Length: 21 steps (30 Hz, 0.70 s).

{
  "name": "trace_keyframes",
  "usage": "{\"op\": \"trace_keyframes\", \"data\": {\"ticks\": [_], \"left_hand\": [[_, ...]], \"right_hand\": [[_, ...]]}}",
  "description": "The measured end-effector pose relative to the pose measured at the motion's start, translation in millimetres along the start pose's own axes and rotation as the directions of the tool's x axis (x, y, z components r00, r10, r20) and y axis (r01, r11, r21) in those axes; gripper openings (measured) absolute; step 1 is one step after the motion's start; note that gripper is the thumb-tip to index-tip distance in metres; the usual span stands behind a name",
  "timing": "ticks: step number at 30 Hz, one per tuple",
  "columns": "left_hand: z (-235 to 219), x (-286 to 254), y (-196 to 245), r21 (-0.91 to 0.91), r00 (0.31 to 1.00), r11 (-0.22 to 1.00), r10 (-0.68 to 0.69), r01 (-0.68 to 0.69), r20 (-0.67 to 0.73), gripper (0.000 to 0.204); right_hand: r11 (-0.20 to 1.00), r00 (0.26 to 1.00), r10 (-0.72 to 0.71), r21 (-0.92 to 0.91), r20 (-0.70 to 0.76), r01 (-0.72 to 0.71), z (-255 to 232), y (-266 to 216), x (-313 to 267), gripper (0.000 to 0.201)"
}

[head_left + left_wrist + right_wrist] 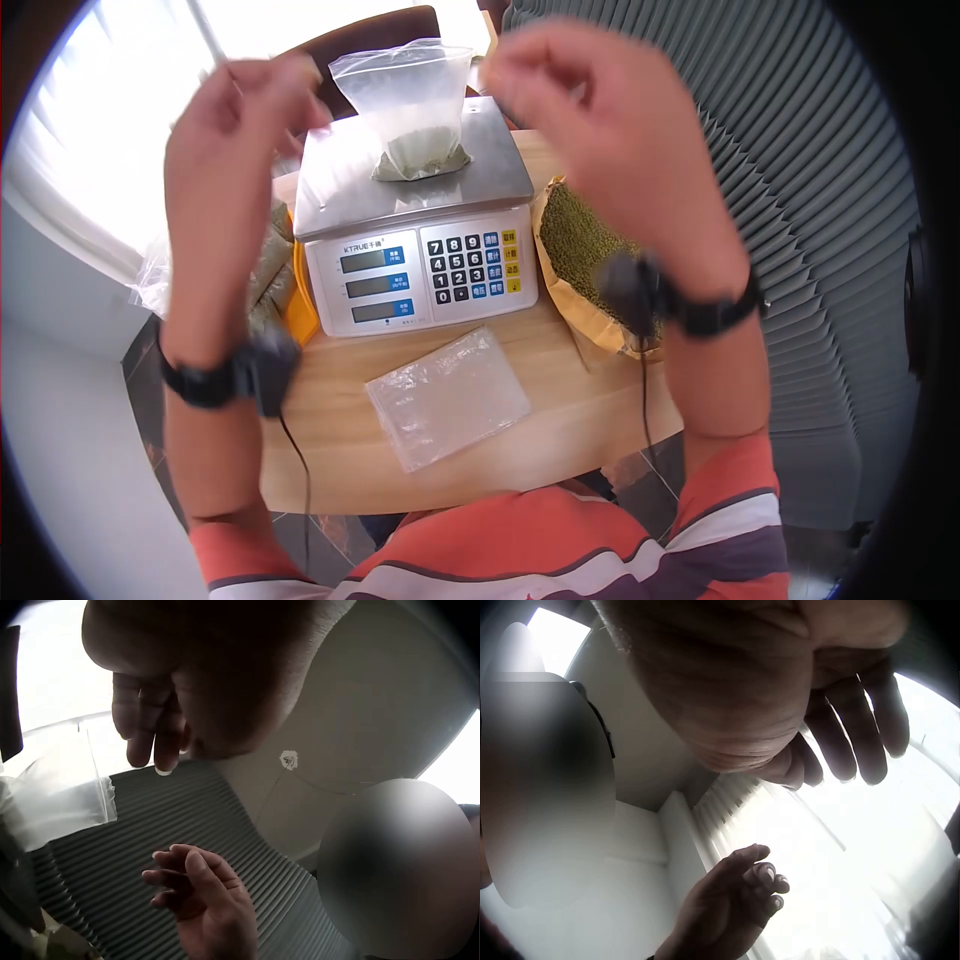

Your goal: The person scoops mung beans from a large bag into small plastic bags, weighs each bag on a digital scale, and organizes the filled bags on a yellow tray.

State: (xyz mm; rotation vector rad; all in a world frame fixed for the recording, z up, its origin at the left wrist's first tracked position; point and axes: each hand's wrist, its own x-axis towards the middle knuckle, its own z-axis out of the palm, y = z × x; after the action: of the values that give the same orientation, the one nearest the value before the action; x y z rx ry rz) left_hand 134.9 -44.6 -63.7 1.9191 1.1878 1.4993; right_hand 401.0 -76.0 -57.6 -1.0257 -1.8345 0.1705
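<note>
A clear zip bag (420, 100) with green granules gathered at its bottom stands upright on the steel pan of a digital scale (420, 265). On its left side is my left hand (235, 130), raised, with loosely bent fingers and nothing in them. My right hand (610, 120) is up on the other side, blurred, its fingertips near the bag's top right corner. In the left wrist view the bag's zip edge (105, 799) stands apart from both hands. The right wrist view shows my left hand (724, 907) with fingers half bent.
Flat clear plastic bags (450, 400) lie on the wooden table (330, 440) before the scale. To the right sits an open brown paper sack (580, 300) of green beans. Filled bags (270, 265) rest in a yellow container (305, 300) at left. A pleated grey curtain (800, 200) hangs at right.
</note>
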Motion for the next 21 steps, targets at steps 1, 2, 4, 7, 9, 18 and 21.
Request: {"op": "trace_keyframes", "data": {"ticks": [1, 2, 4, 7, 9, 18, 21], "left_hand": [[3.4, -26.5, -11.3, -0.146, 0.993, 0.989, -0.021, 0.038, 0.112, 0.023], [11.9, -57.7, -15.9, -0.316, 0.956, 0.927, -0.116, 0.201, 0.269, 0.015], [31.7, -108.9, -34.6, -0.312, 0.853, 0.878, -0.179, 0.363, 0.491, 0.010], [71.1, -174.0, -90.5, -0.486, 0.748, 0.637, -0.227, 0.598, 0.624, 0.018], [84.4, -201.5, -112.0, -0.551, 0.729, 0.510, -0.258, 0.660, 0.635, 0.019], [88.3, -210.1, -117.4, -0.511, 0.637, 0.413, -0.270, 0.754, 0.722, 0.025], [83.0, -204.6, -113.6, -0.486, 0.594, 0.384, -0.242, 0.785, 0.767, 0.026]], "right_hand": [[0.999, 0.999, 0.034, 0.034, 0.040, -0.036, 9.1, -2.7, -25.0, 0.017], [0.995, 0.995, 0.067, 0.067, 0.079, -0.072, 18.0, -8.9, -52.7, 0.018], [0.971, 0.961, 0.158, 0.138, 0.227, -0.193, 41.4, -4.4, -99.2, 0.015], [0.947, 0.940, 0.218, 0.178, 0.261, -0.269, 78.8, 16.4, -150.3, 0.014], [0.897, 0.890, 0.337, 0.184, 0.306, -0.403, 91.9, 27.3, -169.0, 0.013], [0.507, 0.742, 0.467, 0.542, 0.481, -0.671, 122.7, 50.8, -218.8, 0.016], [0.604, 0.762, 0.429, 0.473, 0.485, -0.641, 117.1, 52.0, -218.8, 0.017]]}}
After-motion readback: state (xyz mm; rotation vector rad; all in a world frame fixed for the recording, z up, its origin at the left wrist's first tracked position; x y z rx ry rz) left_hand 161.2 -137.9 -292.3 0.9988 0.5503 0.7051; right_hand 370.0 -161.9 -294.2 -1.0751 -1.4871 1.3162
